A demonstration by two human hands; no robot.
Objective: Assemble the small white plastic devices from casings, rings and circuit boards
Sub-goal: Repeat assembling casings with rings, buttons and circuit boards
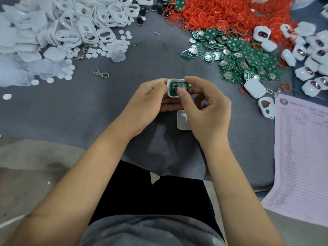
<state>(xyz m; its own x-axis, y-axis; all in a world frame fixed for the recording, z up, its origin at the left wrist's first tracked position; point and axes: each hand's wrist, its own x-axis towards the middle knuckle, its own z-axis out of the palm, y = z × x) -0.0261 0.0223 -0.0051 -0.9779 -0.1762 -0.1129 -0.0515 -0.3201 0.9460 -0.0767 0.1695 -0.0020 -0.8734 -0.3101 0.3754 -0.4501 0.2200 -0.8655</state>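
My left hand [150, 102] grips a small white casing half [170, 92] from the left side. A green circuit board [175, 87] with a round silver battery lies inside it. My right hand [204, 103] pinches the casing's right side, and its thumb presses down on the board. Under my right hand a second white casing half [182, 119] lies on the grey cloth [124, 68].
White casing frames and discs [71, 27] are heaped at the back left, red rings [221, 13] at the back, green boards [245, 55] at mid right, finished white devices [310, 55] at far right. A printed sheet [301, 148] lies at right. A metal clasp [101, 73] lies left of the hands.
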